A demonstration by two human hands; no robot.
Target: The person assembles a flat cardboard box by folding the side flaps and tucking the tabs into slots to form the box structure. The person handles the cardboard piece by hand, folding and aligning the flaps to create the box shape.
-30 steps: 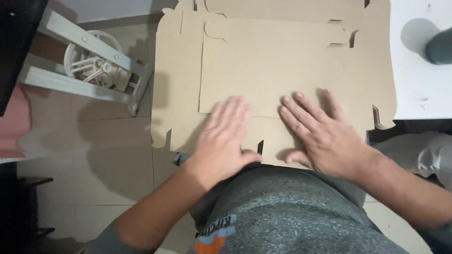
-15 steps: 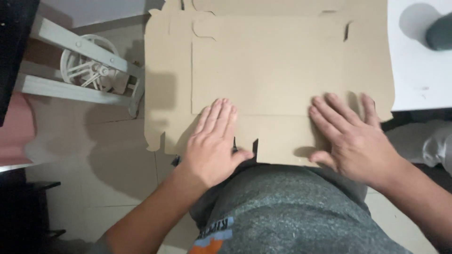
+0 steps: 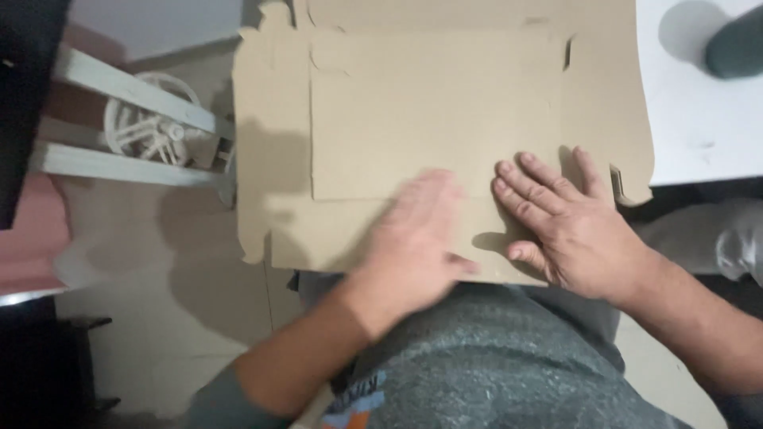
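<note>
Pale tiled floor (image 3: pixel 159 318) shows under the work, and over it a white bench (image 3: pixel 699 135) carries part of a flat, brown, die-cut cardboard box blank (image 3: pixel 429 119) whose near edge hangs out over the person's lap. Neither hand has a grip on anything: the right hand (image 3: pixel 576 226) lies open, palm down, fingers spread and pressed flat on the near right part of the blank, while the left hand (image 3: pixel 417 238), blurred in the head view, also lies open and flat on the near middle of the sheet, just beside the right. Scored fold lines frame a central panel, with notched tabs along the left and right edges. Since the blank seems only partly supported, uneven pressure near the overhanging edge could, I judge, tip or slide it toward the lap, or crease it away from the scored line. A palm skidding on the smooth board could push the sheet askew, and the thin tab by the right hand looks easy to bend or tear. Farther out, a dark green rounded object (image 3: pixel 735 48) rests on the bench at the far right, well apart from the hands; a sliding sheet could nudge it. At the left, a white frame with a wheel-like part (image 3: pixel 147 131) stands on the floor beside the blank.
</note>
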